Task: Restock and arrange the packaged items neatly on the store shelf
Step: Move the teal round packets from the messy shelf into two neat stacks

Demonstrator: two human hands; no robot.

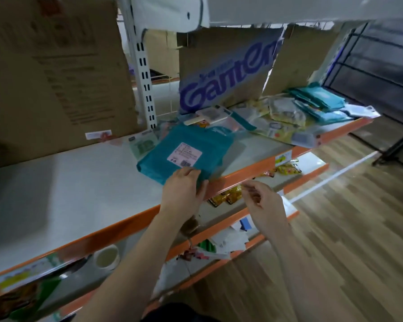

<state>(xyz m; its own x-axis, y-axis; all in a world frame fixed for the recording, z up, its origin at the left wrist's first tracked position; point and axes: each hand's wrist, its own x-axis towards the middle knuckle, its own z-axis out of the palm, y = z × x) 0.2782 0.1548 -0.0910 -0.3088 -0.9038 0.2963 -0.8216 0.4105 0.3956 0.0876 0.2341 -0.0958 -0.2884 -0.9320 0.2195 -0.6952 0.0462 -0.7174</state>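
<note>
Now | left hand [184, 189] pinches corner of flat teal plastic pack [184, 152] at orange shelf lip [242, 176] | right hand [260, 203] loosely curled, empty | pack likely light, floppy: grip edges.

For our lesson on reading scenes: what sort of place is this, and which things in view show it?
Probably a shop, perhaps its stock area: tiered shelving with orange front rails, packaged goods such as the teal packet, and cardboard cartons at the back.

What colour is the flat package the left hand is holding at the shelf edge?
The package is teal, with a pale label; head view.
</note>
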